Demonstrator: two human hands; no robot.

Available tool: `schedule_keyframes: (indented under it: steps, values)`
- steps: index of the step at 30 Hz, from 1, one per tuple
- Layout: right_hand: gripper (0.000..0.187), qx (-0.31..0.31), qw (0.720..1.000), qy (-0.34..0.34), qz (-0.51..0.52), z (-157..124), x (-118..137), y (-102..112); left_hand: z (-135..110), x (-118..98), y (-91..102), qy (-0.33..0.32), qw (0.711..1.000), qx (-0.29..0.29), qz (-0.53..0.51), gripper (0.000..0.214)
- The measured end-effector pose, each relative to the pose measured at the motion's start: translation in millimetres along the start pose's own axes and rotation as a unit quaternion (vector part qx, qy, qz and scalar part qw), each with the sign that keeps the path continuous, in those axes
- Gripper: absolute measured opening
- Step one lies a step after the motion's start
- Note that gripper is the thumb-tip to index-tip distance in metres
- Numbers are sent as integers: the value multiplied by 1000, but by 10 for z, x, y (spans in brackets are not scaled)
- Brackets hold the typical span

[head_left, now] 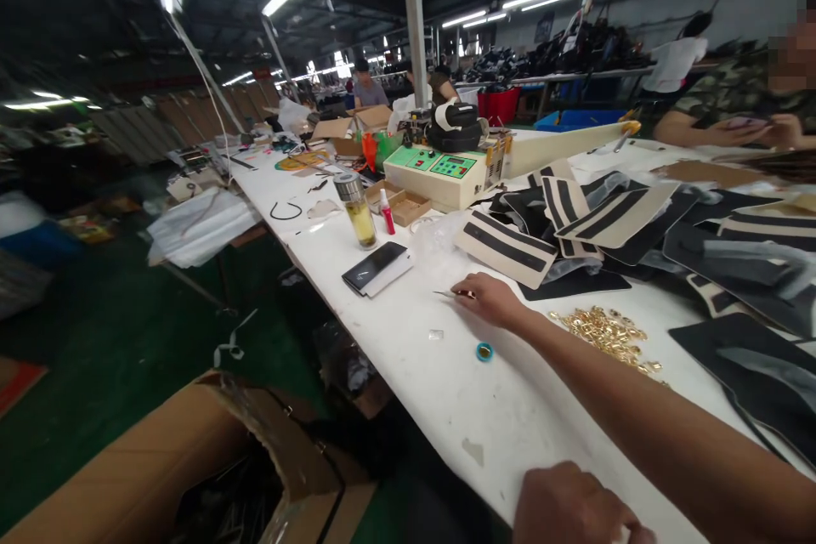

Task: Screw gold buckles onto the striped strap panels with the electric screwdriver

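Note:
My right hand (490,299) reaches out over the white table (408,340), fingers pinched on a thin metal tool (446,294) whose tip points left. Close by it lie a small clear piece (435,334) and a little blue ring (484,351). A heap of gold metal fittings (605,333) lies just behind my forearm. My left hand (570,506) rests at the table's near edge at the bottom of the view, curled closed; what it holds is hidden.
Black and cream striped cut pieces (612,217) cover the right of the table. A green-panelled machine (446,170), a bottle (357,208), a red-tipped tube (387,212) and a black phone (375,266) stand further along. An open cardboard box (191,459) is below. Another person (752,102) sits at far right.

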State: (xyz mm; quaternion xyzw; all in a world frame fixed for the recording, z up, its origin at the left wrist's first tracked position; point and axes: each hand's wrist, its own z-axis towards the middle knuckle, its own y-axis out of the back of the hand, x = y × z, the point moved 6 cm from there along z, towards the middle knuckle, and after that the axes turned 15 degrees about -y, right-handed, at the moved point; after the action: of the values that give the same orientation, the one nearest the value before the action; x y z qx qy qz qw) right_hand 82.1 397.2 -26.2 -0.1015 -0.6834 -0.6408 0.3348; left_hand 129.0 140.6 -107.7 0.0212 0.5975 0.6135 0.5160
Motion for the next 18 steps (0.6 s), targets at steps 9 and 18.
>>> schedule_keyframes:
  steps: [9,18]
  values:
    - [35,-41,826,-240,509,-1501,-591,184,-23,-148,483,-17,990,-94,-102,11]
    - [50,-251,740,-140,609,-1995,-469,892,298,43,781,71,984,-158,-52,27]
